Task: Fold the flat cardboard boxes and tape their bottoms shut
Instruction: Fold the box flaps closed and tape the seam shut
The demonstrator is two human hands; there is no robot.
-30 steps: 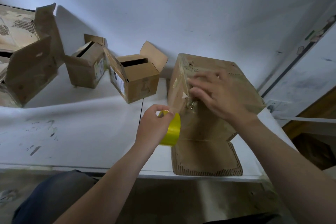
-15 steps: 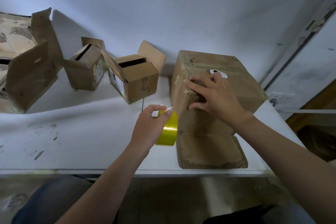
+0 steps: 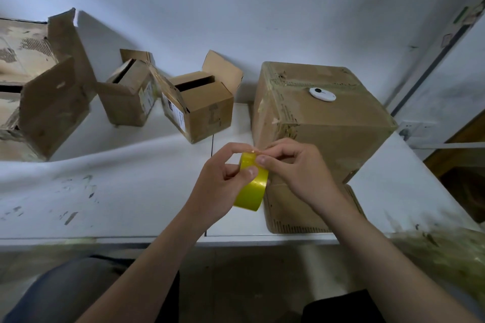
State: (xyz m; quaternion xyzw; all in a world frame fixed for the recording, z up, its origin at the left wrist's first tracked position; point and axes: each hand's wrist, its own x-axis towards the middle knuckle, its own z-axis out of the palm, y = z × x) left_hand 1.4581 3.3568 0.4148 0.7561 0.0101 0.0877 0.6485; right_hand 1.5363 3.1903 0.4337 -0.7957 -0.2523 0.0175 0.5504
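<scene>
A large brown cardboard box (image 3: 333, 123) stands on the white table (image 3: 105, 191), its taped side facing up, with one flap (image 3: 296, 212) lying flat toward me. A small white oval cutter (image 3: 322, 94) rests on top of it. My left hand (image 3: 223, 186) grips a yellow tape roll (image 3: 252, 186) in front of the box. My right hand (image 3: 296, 168) pinches the top edge of the roll with thumb and forefinger, right beside my left fingertips.
Two small folded boxes (image 3: 128, 97) (image 3: 202, 107) with open flaps stand at the back centre. A bigger torn box (image 3: 44, 102) sits at the far left. The wall runs close behind. The table's front edge (image 3: 131, 240) is near my lap.
My right hand has left the big box's front corner and come down to the tape roll. The white cutter on the box top is now uncovered.
</scene>
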